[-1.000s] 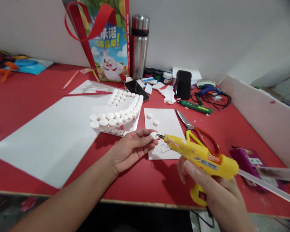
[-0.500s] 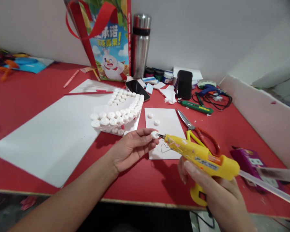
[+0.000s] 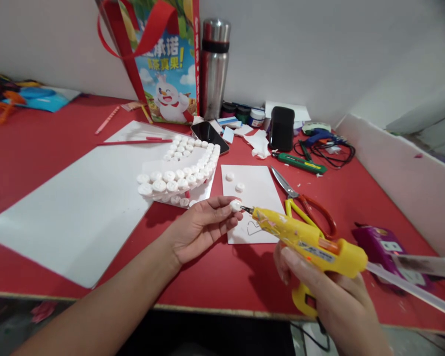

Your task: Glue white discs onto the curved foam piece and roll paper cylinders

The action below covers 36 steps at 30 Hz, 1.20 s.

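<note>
My left hand (image 3: 203,225) pinches a small white rolled disc (image 3: 235,205) between thumb and fingers. In my right hand (image 3: 326,291) is a yellow hot glue gun (image 3: 304,240), its metal nozzle at the disc's right side, seeming to touch it. A clear glue stick (image 3: 415,289) juts from the gun's back end. Beyond my left hand stands a curved white piece covered in rows of similar discs (image 3: 178,178). Two loose discs (image 3: 239,187) lie on a small white card (image 3: 252,173), where a heart-shaped outline shows, partly behind the gun.
Scissors (image 3: 304,198) with red and yellow handles lie right of the card. A green cutter (image 3: 300,163), a black phone (image 3: 209,134), a steel flask (image 3: 215,69) and a gift bag (image 3: 170,74) sit farther back. A large white board (image 3: 74,212) covers the left; a purple power strip (image 3: 381,244) lies right.
Both hands, the disc and the glue gun hold nearly the same position. The whole view has shifted very slightly.
</note>
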{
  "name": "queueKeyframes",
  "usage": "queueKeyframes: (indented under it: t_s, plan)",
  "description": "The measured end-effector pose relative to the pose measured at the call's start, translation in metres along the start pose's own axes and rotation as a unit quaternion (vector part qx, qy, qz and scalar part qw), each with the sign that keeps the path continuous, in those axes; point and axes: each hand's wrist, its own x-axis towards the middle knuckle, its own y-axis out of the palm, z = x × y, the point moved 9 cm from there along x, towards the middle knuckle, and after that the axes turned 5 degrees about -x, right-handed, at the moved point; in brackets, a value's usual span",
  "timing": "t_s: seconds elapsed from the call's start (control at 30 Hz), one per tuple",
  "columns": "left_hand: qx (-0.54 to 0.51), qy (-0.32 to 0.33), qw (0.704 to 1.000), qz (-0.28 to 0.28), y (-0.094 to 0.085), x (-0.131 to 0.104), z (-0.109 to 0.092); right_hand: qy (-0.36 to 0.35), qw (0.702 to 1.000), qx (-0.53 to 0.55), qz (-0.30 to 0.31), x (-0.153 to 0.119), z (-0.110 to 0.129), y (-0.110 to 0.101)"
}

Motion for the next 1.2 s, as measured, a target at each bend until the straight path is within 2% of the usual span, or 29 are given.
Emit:
queueKeyframes:
  t_s: [0.27,0.5,0.67,0.77,0.8,0.83,0.87,0.93,1.0,1.1,1.17,1.2]
  plan:
    - [-0.001,-0.001,1.000,0.008,0.000,0.000,0.000,-0.013,1.000,0.010,-0.004,0.001,0.007,0.002]
    - [0.026,0.033,0.999,0.006,-0.001,0.002,-0.005,0.006,1.000,0.018,0.009,-0.001,-0.002,0.002]
    - [0.099,0.084,0.991,0.032,0.002,-0.002,-0.011,-0.018,0.988,0.149,0.044,0.001,0.010,0.011]
    - [0.216,0.134,0.967,0.014,-0.003,-0.017,-0.019,-0.031,0.974,0.221,0.044,0.012,0.019,0.013]
    - [0.279,0.162,0.947,-0.002,-0.006,-0.026,-0.025,-0.033,0.972,0.228,0.040,0.017,0.021,0.012]
    - [0.358,0.189,0.914,-0.020,-0.008,-0.035,-0.030,-0.034,0.972,0.230,0.037,0.021,0.021,0.012]
    - [0.437,0.249,0.863,-0.039,-0.006,-0.047,-0.041,-0.034,0.972,0.230,0.032,0.026,0.020,0.011]
    - [0.576,0.368,0.726,-0.076,0.004,-0.072,-0.058,-0.027,0.972,0.231,0.023,0.033,0.014,0.010]
    - [0.666,0.444,0.592,-0.097,0.015,-0.090,-0.064,-0.016,0.971,0.240,0.011,0.038,0.005,0.010]
    - [0.746,0.499,0.430,-0.095,0.029,-0.099,-0.059,-0.002,0.968,0.250,-0.011,0.041,-0.005,0.008]
    - [0.776,0.516,0.351,-0.092,0.034,-0.096,-0.054,0.000,0.969,0.245,-0.021,0.041,-0.009,0.006]
    - [0.787,0.516,0.325,-0.093,0.035,-0.093,-0.052,-0.001,0.970,0.243,-0.021,0.041,-0.010,0.005]
